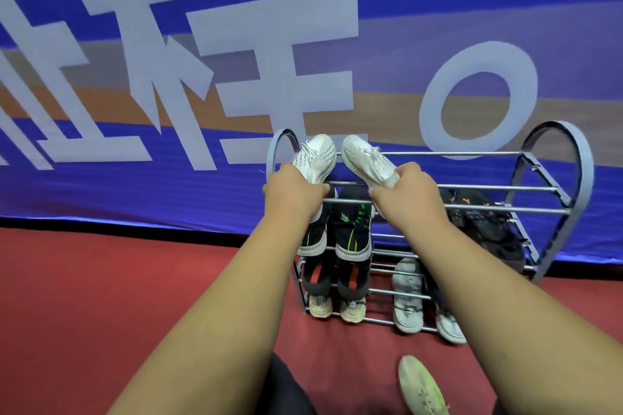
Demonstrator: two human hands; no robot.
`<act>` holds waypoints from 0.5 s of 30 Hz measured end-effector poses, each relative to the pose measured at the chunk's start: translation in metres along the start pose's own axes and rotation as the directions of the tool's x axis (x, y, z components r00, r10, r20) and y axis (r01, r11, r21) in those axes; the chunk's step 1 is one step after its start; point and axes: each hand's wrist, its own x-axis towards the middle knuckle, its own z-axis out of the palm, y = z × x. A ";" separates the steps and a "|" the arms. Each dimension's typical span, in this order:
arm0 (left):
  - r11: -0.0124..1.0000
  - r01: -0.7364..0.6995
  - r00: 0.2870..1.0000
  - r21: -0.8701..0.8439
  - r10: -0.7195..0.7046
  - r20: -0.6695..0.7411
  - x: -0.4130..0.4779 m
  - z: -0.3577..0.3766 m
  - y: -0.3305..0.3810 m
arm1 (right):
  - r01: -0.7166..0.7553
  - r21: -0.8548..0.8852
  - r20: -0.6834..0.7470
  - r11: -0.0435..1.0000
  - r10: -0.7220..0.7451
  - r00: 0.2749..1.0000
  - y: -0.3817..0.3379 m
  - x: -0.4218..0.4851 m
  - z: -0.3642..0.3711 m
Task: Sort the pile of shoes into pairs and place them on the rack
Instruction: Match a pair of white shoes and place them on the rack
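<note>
Currently grey metal tiered shoe rack (546, 187) stands at 3 o'clock, lower tiers holding dark and pale pairs. Left hand (292, 190) and right hand (409, 193) each hold one white knit sneaker (317, 158) (367, 160), grip closed at heel, over top tier. Risk: soles slipping between rails. Pale green-soled shoe (421, 387) on floor at 6 o'clock; nothing blocks the way.

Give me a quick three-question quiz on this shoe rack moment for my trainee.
1. True or false: each hand holds a white shoe at the rack's top tier.
2. Which shoe lies on the floor off the rack: A) black, B) pale with green accents, C) red?
3. Fill in: the pair under the left hand is black with ____ accents.

Key: 1 true: left white shoe, right white shoe, right hand. 2 B, the floor shoe. 3 green, the black pair.
</note>
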 end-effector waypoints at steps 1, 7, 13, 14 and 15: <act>1.000 -0.014 1.000 -0.004 0.014 -0.019 0.004 0.007 0.000 | 0.022 -0.009 -0.014 1.000 -0.022 1.000 0.001 0.006 0.006; 0.999 -0.045 0.995 0.016 0.046 -0.086 0.029 0.045 -0.005 | 0.020 -0.063 -0.097 0.998 -0.026 0.995 0.006 0.042 0.031; 0.996 -0.015 0.992 0.090 0.027 -0.124 0.050 0.065 0.002 | -0.025 -0.166 -0.096 0.986 0.009 0.995 0.005 0.059 0.050; 0.994 -0.007 0.991 0.108 0.021 -0.129 0.052 0.066 0.003 | -0.022 -0.192 -0.094 0.981 0.004 0.996 0.004 0.059 0.051; 0.993 0.004 0.992 0.120 0.012 -0.129 0.054 0.067 0.004 | -0.018 -0.216 -0.088 0.976 -0.001 0.996 0.003 0.059 0.052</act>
